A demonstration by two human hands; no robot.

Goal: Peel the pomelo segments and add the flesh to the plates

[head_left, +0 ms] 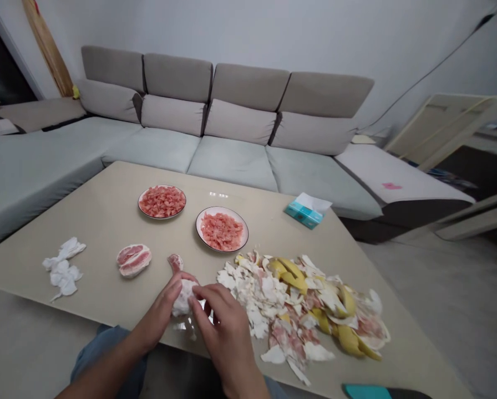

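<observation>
Okay, you've got a pomelo segment (183,297) between both hands at the near edge of the desk (86,221). It's a lumpy, white, pith-covered body w/ pink flesh (175,261) poking out the top. Long axis runs roughly away from you, tilted slightly L. L hand (159,310) reaches in from the left, fingers (176,285) curled round the segment's left side. R hand (227,332) sits over it, back up, fingers (207,293) closed on the pith. Peel pile (298,310) lies just to the R, pomelo wedge (134,260) to the L, two plates (139,203) of pink pulp beyond.
</observation>
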